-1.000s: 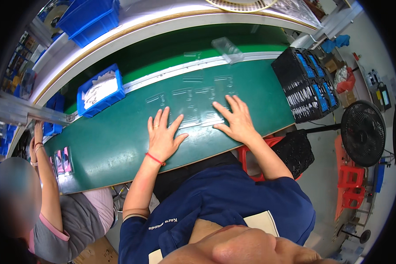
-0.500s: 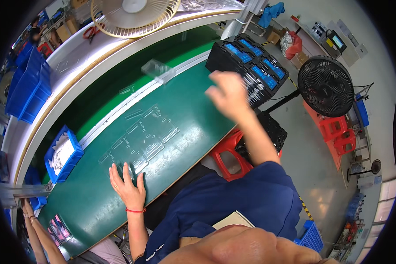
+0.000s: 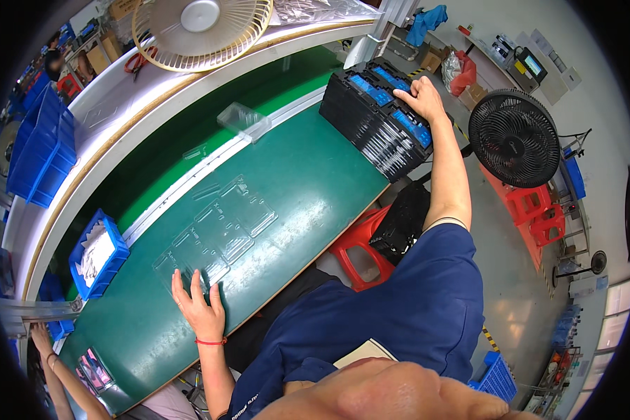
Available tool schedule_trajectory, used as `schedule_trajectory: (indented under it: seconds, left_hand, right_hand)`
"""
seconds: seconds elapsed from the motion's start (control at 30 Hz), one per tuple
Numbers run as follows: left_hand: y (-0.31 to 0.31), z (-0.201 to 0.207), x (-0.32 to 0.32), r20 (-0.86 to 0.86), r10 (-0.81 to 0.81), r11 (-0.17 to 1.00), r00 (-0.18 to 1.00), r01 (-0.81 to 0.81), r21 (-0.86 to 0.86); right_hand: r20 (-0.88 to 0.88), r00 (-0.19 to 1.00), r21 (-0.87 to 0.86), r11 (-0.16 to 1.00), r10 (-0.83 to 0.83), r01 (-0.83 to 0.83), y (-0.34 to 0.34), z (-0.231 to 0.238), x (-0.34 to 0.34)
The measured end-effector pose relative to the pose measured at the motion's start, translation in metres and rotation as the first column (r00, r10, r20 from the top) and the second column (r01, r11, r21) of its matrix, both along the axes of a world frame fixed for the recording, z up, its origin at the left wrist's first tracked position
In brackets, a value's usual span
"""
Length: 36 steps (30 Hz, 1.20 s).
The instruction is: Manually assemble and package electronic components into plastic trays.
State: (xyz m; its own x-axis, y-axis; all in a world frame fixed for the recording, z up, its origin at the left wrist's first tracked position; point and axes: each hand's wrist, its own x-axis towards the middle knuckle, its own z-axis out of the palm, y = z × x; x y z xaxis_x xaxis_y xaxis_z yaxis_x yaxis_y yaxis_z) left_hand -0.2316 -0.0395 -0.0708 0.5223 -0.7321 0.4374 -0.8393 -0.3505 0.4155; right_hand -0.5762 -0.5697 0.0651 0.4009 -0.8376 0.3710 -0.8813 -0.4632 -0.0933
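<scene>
My left hand (image 3: pixel 201 308) rests with fingers spread at the near end of a clear moulded plastic tray (image 3: pixel 232 245), which lies flat on the green tabletop (image 3: pixel 315 189). Its fingertips touch or lie just over the tray's edge. Out to the right, my right hand (image 3: pixel 427 101) is over the top of a stack of black trays (image 3: pixel 360 126). Blue flat pieces (image 3: pixel 371 89) sit in the top tray's pockets. The right hand's fingers are curled down above the far right pocket. What lies between them is hidden.
A clear plastic box (image 3: pixel 243 122) lies across the rail behind the table. A blue bin (image 3: pixel 122 253) with white pieces stands at the left, near another person's arms (image 3: pixel 63 374). Red stool (image 3: pixel 360 255), black fan (image 3: pixel 514 138) and beige fan (image 3: pixel 201 31) stand around.
My right hand has moved farther right and away from me, from the near side of the black stack onto its top. My left hand stays by the clear tray. The view has shifted slightly.
</scene>
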Motion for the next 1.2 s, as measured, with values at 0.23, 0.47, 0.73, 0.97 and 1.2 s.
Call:
schedule_trajectory:
  seconds: [0.23, 0.47, 0.73, 0.97, 1.2]
  left_hand:
    - [-0.002, -0.001, 0.000, -0.004, -0.027, 0.999, 1.000, 0.027, -0.024]
    - [0.000, -0.003, 0.001, 0.011, -0.027, 0.999, 1.000, 0.027, -0.044]
    - [-0.002, -0.001, 0.001, 0.005, -0.005, 0.998, 1.000, 0.005, -0.062]
    - [0.000, -0.005, 0.001, 0.010, 0.027, 0.998, 1.000, -0.026, -0.059]
    - [-0.002, -0.003, -0.003, 0.020, 0.048, 0.998, 0.999, -0.047, -0.039]
  right_hand:
    - [0.076, 0.980, -0.170, 0.971, 0.184, -0.169, 0.040, 0.018, 0.017]
    - [-0.042, 0.979, 0.066, 0.978, 0.201, -0.198, 0.078, 0.011, 0.043]
    - [0.064, 0.991, 0.077, 0.989, 0.121, -0.125, 0.041, 0.019, 0.044]
    - [0.127, 0.980, 0.072, 0.984, 0.155, -0.164, -0.068, 0.007, 0.071]
    - [-0.051, 0.996, 0.123, 0.990, 0.076, -0.069, -0.076, 0.005, 0.086]
